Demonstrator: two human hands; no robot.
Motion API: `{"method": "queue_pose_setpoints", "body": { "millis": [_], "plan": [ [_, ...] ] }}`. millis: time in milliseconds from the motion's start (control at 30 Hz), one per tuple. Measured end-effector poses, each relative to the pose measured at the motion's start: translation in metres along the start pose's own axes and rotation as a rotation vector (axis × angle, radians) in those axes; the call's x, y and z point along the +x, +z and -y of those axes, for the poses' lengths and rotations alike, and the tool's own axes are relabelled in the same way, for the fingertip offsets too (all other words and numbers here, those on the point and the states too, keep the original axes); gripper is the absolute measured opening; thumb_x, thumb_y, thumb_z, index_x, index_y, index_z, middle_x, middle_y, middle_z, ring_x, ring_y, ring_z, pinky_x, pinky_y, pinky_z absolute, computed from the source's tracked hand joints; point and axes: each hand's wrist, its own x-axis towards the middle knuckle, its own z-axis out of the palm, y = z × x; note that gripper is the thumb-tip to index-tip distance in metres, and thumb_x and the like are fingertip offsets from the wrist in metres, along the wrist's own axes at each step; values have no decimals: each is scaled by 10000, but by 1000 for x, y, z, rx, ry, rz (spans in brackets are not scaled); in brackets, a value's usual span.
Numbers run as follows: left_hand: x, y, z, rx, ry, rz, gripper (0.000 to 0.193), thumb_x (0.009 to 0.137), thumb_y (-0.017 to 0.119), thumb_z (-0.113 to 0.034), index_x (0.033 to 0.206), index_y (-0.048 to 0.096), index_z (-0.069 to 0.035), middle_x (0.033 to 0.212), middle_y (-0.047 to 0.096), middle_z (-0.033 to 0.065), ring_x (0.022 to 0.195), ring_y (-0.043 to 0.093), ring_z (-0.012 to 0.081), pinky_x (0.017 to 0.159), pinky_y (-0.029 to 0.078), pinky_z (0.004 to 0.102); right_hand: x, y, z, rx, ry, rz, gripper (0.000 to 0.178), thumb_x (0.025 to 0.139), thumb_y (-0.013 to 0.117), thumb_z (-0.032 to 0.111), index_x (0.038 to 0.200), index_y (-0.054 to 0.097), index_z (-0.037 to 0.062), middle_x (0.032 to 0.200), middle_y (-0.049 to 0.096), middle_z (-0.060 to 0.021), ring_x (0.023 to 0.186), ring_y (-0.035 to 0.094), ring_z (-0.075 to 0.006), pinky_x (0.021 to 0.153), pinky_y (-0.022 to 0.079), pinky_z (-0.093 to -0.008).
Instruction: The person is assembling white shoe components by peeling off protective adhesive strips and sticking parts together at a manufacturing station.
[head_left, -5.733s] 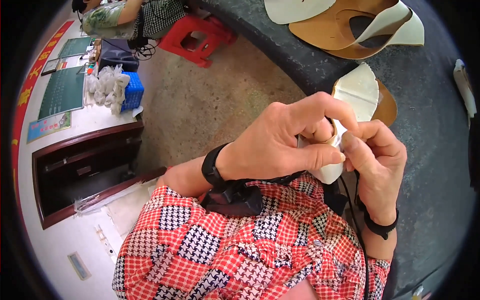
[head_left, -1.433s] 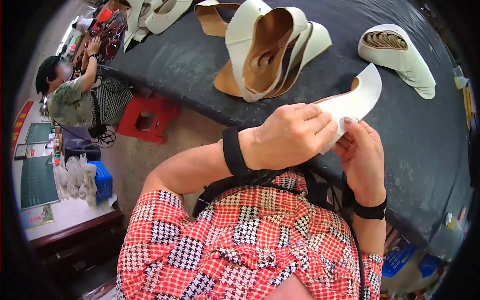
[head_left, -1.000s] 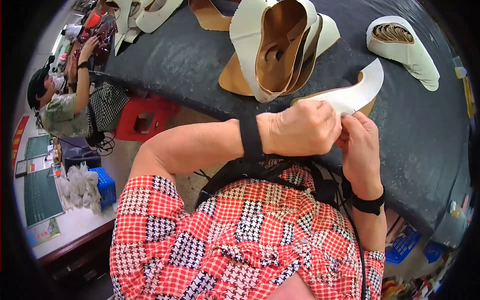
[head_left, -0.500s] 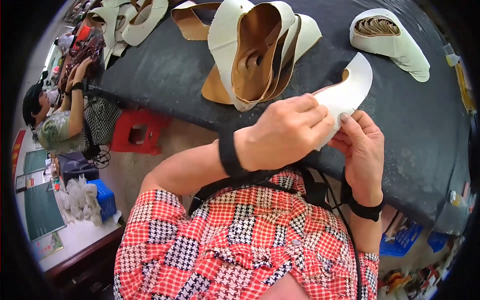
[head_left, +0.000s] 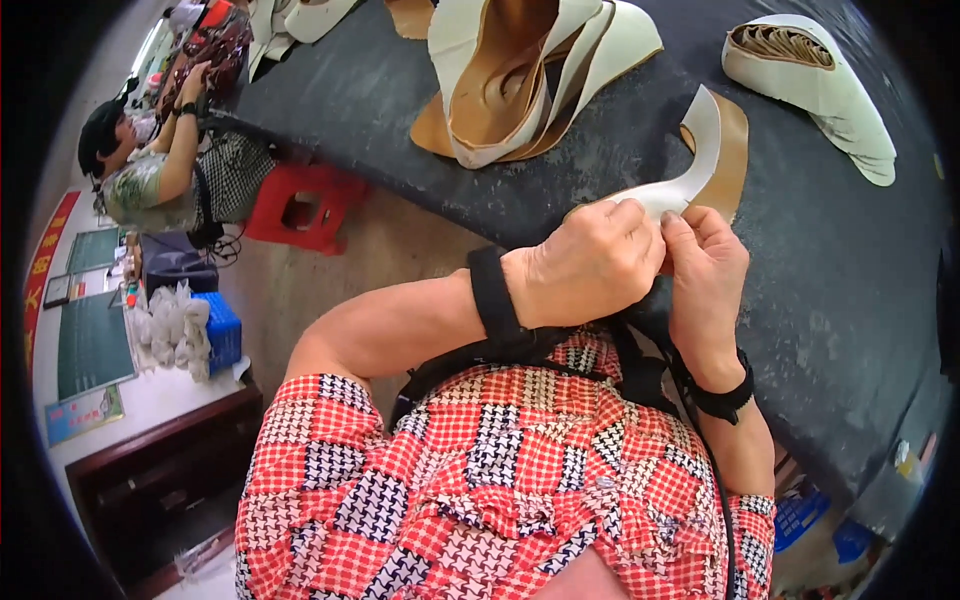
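Closely curled, left hand and right hand pinch a white piece.

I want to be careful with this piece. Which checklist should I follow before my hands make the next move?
1. Left hand grips the curved white-and-tan sheet piece: ok.
2. Right hand pinches the same piece: ok.
3. Edge under the fingers lies neatly: cannot tell, it is hidden.
4. Nested white-and-tan stack is apart from the held piece: ok.
5. Long white layered bundle is apart from both hands: ok.
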Motion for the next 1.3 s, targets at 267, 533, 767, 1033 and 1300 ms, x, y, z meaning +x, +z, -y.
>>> {"method": "queue_pose_setpoints", "body": {
  "millis": [267,533,767,1033,1300],
  "plan": [
    [-11,-14,1,-241,-628,-426,117,637,598,53,715,633,-26,681,626,74,583,595,176,568,481,258,8,-19,4,224,90,84,98,866,513,83,852,555,-4,763,603,-45,627,578,-91,572,480,-211],
    [-34,-38,-1,-1121,-1214,-648,156,846,469,-31,846,616,23,790,626,80,685,569,126,631,459,241,8,-38,18,543,212,158,56,861,501,81,893,516,37,821,611,-41,702,591,-80,640,486,-214],
    [-41,-22,10,-1550,-859,-478,357,877,542,-216,1159,470,-10,1123,535,113,1061,501,181,892,400,311,-2,-43,29,593,225,107,144,877,464,120,981,496,25,924,607,-66,840,605,-141,771,492,-287],
    [-3,-18,28,-1467,-381,193,317,831,610,-135,1108,547,8,1033,592,33,962,541,140,826,418,273,-24,-28,23,598,178,4,207,885,485,167,1023,533,21,968,606,-71,920,573,-149,838,450,-313],
    [7,-4,19,-1946,-557,210,299,861,572,-109,1124,523,25,986,605,30,880,543,62,784,442,219,-78,-30,29,-552,-524,-425,137,745,616,-45,868,587,10,796,595,-74,659,557,-126,607,466,-245]
  ]
}}
